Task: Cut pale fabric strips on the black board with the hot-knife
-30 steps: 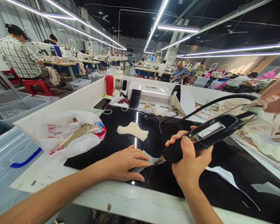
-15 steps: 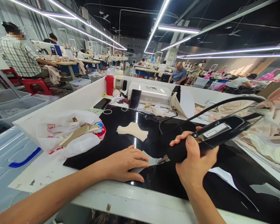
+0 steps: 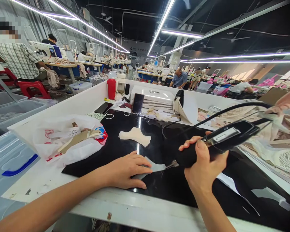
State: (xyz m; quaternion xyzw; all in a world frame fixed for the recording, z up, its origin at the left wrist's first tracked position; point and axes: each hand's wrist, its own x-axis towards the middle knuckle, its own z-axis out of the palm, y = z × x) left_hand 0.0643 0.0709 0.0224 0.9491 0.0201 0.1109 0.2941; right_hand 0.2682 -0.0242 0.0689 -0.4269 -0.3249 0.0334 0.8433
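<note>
My left hand (image 3: pixel 127 170) lies flat on the black tabletop sheet (image 3: pixel 166 190), fingers spread. Its fingertips press a pale grey, thin cut piece (image 3: pixel 156 166), partly hidden beneath them. My right hand (image 3: pixel 205 164) wraps round a black corded handheld power tool (image 3: pixel 219 138), thumb on top. The tool's narrow metal tip (image 3: pixel 171 164) points left and touches or nearly touches the right end of the grey piece. Beyond my left hand a cream, curved fabric piece (image 3: pixel 136 136) lies on the black sheet.
On the left sits a white plastic bag (image 3: pixel 70 141) with scraps. A white machine (image 3: pixel 157 96), a phone (image 3: pixel 137 103) and a red cup (image 3: pixel 111 89) stand at the back. White offcuts (image 3: pixel 232 185) and beige fabric (image 3: pixel 253 117) lie right. The tool's cable (image 3: pixel 217 111) arcs above the table.
My view has shifted slightly. Both hands keep nearly the same places on the grey piece and the tool. In the background, a seated person in blue has bent forward.
</note>
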